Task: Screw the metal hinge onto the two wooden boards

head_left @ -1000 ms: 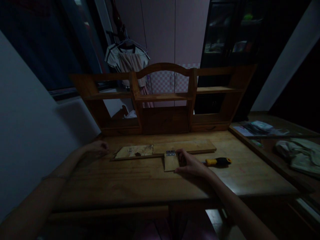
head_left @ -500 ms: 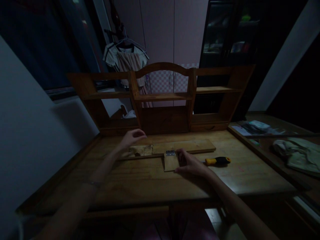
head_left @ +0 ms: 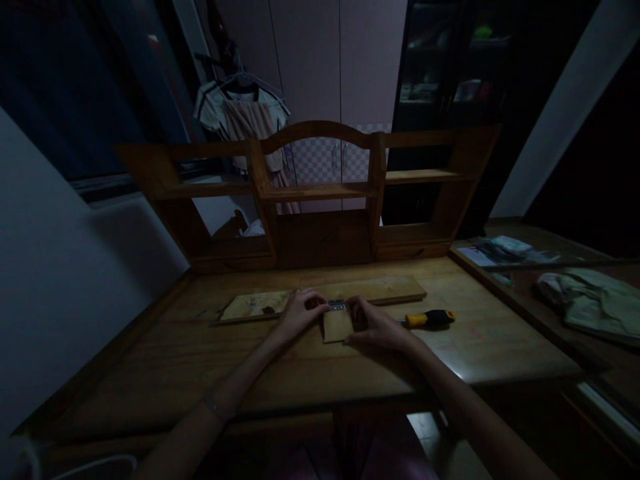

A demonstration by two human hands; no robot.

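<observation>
A small wooden block (head_left: 336,326) lies on the wooden desk (head_left: 280,373), joined by a metal hinge (head_left: 337,305) to a long wooden plank (head_left: 350,291). My right hand (head_left: 376,325) rests against the block's right side, fingers curled on it. My left hand (head_left: 300,311) sits at the block's left edge, fingertips pinched at the hinge. Whether those fingers hold something small is too dark to tell.
A yellow-and-black screwdriver (head_left: 429,319) lies just right of my right hand. A wooden shelf unit (head_left: 320,193) stands at the desk's back. Cloth (head_left: 585,300) and papers (head_left: 495,252) lie on a surface to the right. Clothes (head_left: 245,113) hang behind.
My left hand has swung in from the desk's far left to the hinge beside the block. My right hand has stayed on the block.
</observation>
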